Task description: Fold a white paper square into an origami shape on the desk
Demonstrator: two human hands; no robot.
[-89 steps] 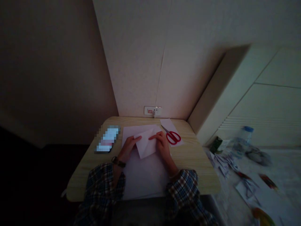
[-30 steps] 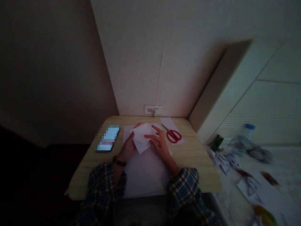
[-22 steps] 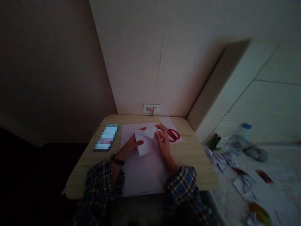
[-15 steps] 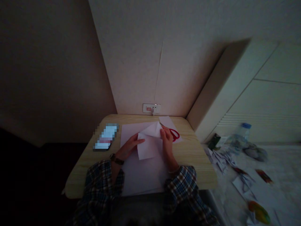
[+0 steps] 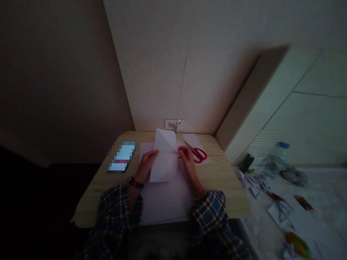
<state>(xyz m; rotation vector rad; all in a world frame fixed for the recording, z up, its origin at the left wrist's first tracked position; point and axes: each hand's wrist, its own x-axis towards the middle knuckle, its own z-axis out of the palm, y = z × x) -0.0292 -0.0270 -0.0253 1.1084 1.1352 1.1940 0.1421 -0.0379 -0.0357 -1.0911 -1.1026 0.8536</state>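
Observation:
A folded white sheet of paper (image 5: 165, 159) with a diagonal crease near its top is held up, tilted, above the table. My left hand (image 5: 148, 162), with a dark bracelet or watch at the wrist, grips its left edge between thumb and fingers. At the right edge, the bent fingertips of my right hand (image 5: 186, 157) pinch the paper; their exact contact is hard to make out. Red-handled scissors (image 5: 199, 154) lie just right of that hand, over another white piece of paper (image 5: 189, 137). Beneath both hands are larger white sheets (image 5: 162, 207).
A phone (image 5: 122, 157) with a lit, pixelated screen lies left on the wooden table (image 5: 222, 180). Behind is a wall socket (image 5: 175, 124). To the right, a lower pale surface bears paper scraps (image 5: 253, 184), a plastic bottle (image 5: 279, 155) and other small items.
The paper has swung from a slanted, partly unfolded shape to an upright narrow rectangle. My right hand has shifted slightly left and down, uncovering the scissors' blades.

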